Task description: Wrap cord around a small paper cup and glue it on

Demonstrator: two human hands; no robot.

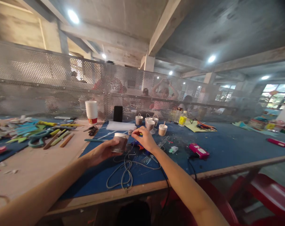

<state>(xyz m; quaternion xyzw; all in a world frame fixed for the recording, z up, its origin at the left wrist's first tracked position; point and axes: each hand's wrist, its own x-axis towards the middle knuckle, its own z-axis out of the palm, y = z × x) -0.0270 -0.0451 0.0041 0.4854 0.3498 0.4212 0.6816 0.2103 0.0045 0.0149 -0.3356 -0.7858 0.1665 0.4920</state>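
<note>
My left hand (102,153) is wrapped round a small brown paper cup (120,142) with a white rim, held just above the blue table mat (217,147). My right hand (143,138) hovers right of the cup, fingers pinched together near the rim; whatever they pinch is too small to make out. Loops of thin cord (123,171) lie on the mat under both hands. Several finished little cups with cord handles (150,123) stand farther back.
A stack of white paper cups (91,111), a black phone (118,113), scissors (39,138) and coloured sticks sit left and behind. A pink box (199,150) and a yellow-labelled bottle (182,119) lie right. A perforated metal screen (39,81) backs the table; people work beyond it.
</note>
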